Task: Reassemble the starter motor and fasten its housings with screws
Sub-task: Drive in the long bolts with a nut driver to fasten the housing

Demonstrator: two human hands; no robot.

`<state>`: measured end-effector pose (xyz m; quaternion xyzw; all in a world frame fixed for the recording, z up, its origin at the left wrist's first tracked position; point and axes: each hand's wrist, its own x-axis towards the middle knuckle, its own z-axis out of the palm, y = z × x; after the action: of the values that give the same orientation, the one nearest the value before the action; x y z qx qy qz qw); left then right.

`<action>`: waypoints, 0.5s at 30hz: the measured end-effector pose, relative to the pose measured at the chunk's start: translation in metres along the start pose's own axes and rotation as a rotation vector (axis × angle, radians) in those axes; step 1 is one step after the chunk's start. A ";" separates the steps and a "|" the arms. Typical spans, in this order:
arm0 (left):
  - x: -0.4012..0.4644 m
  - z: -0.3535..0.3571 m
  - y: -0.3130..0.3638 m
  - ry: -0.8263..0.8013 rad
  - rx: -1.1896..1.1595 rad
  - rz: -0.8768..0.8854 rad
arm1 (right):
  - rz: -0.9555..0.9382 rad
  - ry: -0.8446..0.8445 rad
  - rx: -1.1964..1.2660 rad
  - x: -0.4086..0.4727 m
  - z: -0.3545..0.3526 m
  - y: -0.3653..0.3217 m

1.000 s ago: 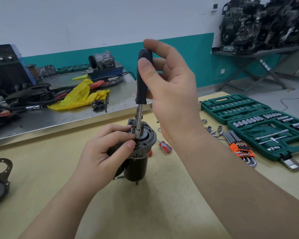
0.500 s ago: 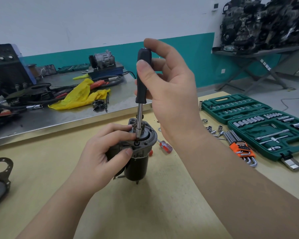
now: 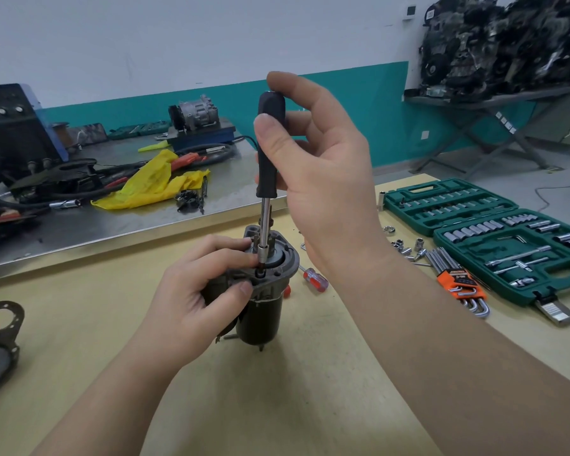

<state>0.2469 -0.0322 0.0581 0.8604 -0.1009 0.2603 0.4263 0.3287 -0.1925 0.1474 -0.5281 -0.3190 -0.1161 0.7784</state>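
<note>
The starter motor point(image 3: 260, 304) is standing upright on the pale yellow-tan tabletop point(image 3: 310, 406), a dark, smooth cylinder below with a grey cast-metal housing point(image 3: 277, 274) sitting on top of it, its flange rough and lobed. A shiny round end is showing in the middle of that housing, with short studs rising around it.

I am gripping the motor with my left hand point(image 3: 195, 301), fingers curled round its left side and my thumb and forefinger pinching close to the hole where the tool is meeting the flange. My right hand point(image 3: 316, 166) is hovering directly above the motor, thumb and fingers pinching the black handle of the nut driver point(image 3: 268, 159). The driver is standing nearly vertical; its bright steel shaft is running down to a small socket tip that is sitting on the flange edge, just beside my left fingertips. I cannot tell whether a screw is under the tip.

To my right, a red-handled screwdriver point(image 3: 313, 279) is lying flat near the motor, and farther off loose chrome sockets point(image 3: 405, 248), an orange-holdered set of hex keys point(image 3: 458, 281) and an open green moulded socket case point(image 3: 494, 238) are resting on the table.
</note>
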 end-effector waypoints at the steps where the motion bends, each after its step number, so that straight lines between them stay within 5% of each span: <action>1: 0.000 0.000 0.000 0.001 0.003 -0.004 | 0.007 -0.004 0.013 0.000 0.000 0.000; 15: 0.000 0.000 0.004 0.007 0.014 -0.011 | 0.012 0.006 0.043 0.000 -0.001 0.001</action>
<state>0.2459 -0.0347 0.0604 0.8630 -0.0930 0.2616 0.4221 0.3301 -0.1928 0.1463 -0.5129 -0.3158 -0.1062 0.7911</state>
